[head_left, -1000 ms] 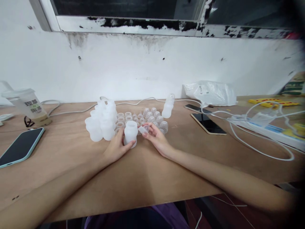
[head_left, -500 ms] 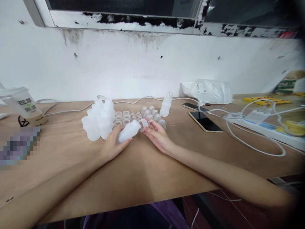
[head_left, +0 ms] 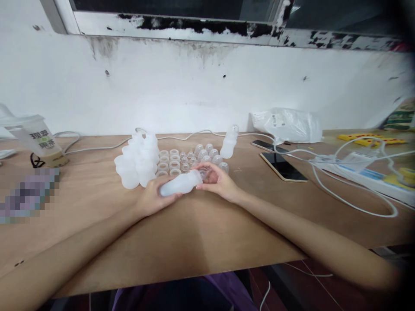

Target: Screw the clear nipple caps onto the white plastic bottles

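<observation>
My left hand (head_left: 155, 195) is wrapped round a frosted white baby bottle (head_left: 180, 183) that lies tilted with its mouth to the right. At that mouth, the fingers of my right hand (head_left: 218, 183) grip a clear collar ring with a teat (head_left: 203, 173), which touches the bottle's neck; the fingers partly hide it. Behind my hands stand rows of clear collar rings (head_left: 164, 166), small clear teats (head_left: 184, 160) and clear domed caps (head_left: 202, 154). Several more frosted bottles (head_left: 129, 175) are grouped left of them. One bottle with a domed cap (head_left: 228, 144) stands to the right.
A drink cup (head_left: 42, 140) and a blurred flat item (head_left: 29, 194) are on the left of the wooden table (head_left: 155, 246). On the right are a phone (head_left: 283, 167), a white plastic bag (head_left: 288, 125), and loose cables round a power strip (head_left: 353, 170). A wall rises behind.
The collar ring with the teat has come against the bottle's mouth, and my right fingers have closed round it. The bottle has tipped flatter. The view has shifted slightly.
</observation>
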Motion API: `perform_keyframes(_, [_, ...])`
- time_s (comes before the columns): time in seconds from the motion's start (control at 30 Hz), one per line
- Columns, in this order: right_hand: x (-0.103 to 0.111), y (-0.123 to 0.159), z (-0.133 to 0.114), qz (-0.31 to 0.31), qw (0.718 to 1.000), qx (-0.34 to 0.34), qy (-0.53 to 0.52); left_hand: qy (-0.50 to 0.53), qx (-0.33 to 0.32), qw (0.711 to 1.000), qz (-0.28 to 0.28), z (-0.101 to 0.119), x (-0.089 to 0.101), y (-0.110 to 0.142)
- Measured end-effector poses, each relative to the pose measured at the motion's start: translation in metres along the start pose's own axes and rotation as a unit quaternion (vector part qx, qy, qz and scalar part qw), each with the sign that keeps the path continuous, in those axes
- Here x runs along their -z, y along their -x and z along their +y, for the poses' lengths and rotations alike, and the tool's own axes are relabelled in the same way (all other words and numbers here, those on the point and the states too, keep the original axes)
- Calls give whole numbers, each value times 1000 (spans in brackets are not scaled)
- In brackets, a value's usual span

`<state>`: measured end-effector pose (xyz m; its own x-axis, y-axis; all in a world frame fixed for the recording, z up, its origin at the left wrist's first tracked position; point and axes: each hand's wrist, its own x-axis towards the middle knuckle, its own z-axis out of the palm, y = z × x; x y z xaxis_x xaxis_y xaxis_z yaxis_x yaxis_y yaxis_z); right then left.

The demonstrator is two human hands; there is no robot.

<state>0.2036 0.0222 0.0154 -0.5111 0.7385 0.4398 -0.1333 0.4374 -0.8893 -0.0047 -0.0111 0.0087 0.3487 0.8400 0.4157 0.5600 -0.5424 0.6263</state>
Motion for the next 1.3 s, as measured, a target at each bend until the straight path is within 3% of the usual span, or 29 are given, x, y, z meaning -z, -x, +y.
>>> perform_keyframes(0.1, [9, 0, -7, -63, 991, 41, 111, 26, 24, 999, -33, -1, 1, -1])
perform_keyframes(0.23, [13, 0, -13, -89, 960, 115, 239, 74, 60, 993, -65, -2, 3, -4])
perform_keyframes(0.43, [10, 2, -15, -98, 942, 153, 283, 150, 110, 976, -113, -4, 6, -6])
perform_keyframes(0.6, [9, 3, -15, -77, 960, 98, 252, 51, 48, 996, -54, -3, 3, -3])
perform_keyframes(0.7, [8, 3, -10, -33, 970, 42, 236, -25, -3, 1000, -17, 0, 2, 0])
perform_keyframes(0.83, [7, 4, -3, 0, 961, -2, 275, -80, -65, 995, 16, 0, 1, 1])
perform_keyframes(1.3, [-3, 9, -11, -20, 962, 49, 268, -46, -61, 996, 42, -4, 0, -1])
